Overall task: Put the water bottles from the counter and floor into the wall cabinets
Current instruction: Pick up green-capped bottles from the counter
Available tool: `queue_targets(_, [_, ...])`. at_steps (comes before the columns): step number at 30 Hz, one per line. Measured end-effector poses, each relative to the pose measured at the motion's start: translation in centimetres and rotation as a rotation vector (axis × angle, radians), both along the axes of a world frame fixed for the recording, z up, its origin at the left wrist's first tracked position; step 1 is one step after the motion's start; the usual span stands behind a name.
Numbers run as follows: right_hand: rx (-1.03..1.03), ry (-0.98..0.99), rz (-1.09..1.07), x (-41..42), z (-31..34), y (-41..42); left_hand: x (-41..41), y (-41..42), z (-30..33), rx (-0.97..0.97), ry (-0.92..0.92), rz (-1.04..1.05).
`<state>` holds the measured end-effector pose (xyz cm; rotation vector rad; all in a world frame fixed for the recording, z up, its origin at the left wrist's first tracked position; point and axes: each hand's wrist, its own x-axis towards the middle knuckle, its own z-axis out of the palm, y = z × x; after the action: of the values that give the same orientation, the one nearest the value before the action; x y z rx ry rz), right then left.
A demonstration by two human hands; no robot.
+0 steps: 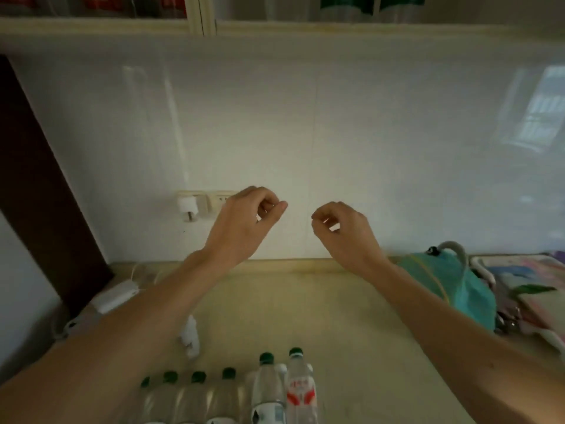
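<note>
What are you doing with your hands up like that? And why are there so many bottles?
Both hands are raised in front of the wall, the left hand and right hand loosely curled and holding nothing. A row of green-capped water bottles stands on the counter below, waiting to go up. The wall cabinets overhead already hold some.

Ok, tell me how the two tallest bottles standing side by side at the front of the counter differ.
The red-labelled bottle carries a white label with red print; the bottle left of it shows a clear body, with a white and green label only near the frame's bottom edge. The red-labelled bottle's cap sits slightly higher in the picture. Both stand upright on the counter, have dark green caps and are untouched.
</note>
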<state>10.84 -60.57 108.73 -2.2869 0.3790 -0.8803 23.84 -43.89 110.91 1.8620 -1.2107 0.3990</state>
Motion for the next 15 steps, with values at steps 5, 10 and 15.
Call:
queue_targets(5, [0.122, 0.316, 0.005, -0.2, -8.8, 1.3, 0.3, 2.1, -9.9, 0.232, 0.248, 0.028])
queue_targets(10, [0.278, 0.613, 0.018, -1.2, -16.8, 2.6, -0.5, 3.5, -19.2, 0.557, 0.522, 0.120])
queue_targets(15, [0.437, 0.747, -0.030, -1.5, -21.9, 3.8, -1.7, 4.1, -25.0, 0.731, 0.818, 0.165])
